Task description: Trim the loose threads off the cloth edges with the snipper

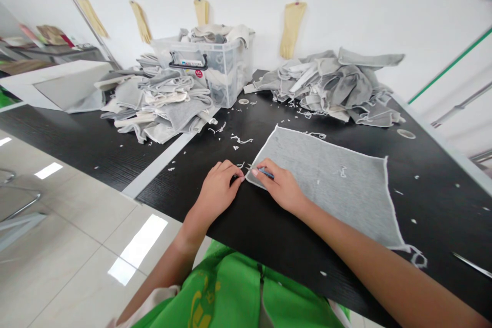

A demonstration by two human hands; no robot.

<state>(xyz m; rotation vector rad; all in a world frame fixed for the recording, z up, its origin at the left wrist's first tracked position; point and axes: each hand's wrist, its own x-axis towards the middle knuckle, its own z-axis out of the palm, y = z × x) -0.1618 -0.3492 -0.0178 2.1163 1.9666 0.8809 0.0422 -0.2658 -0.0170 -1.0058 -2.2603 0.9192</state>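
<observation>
A grey cloth with a white stitched edge [330,179] lies flat on the black table [238,236]. My left hand [221,187] pinches the cloth's near left corner between thumb and finger. In my right hand [282,184] is a small pair of blue-handled snips [266,173], its blades pointing left at that corner, close to my left fingertips. A loose white thread lies just beyond the blades. Another thread tail [418,256] hangs off the cloth's near right corner, and a scrap of thread rests on the cloth.
Heaped grey cloths [165,100] lie at the back left beside a clear plastic box [226,66] full of cloth. A second heap [330,84] is at the back right. Thread scraps dot the table. A pointed metal tool [472,265] lies at the right edge.
</observation>
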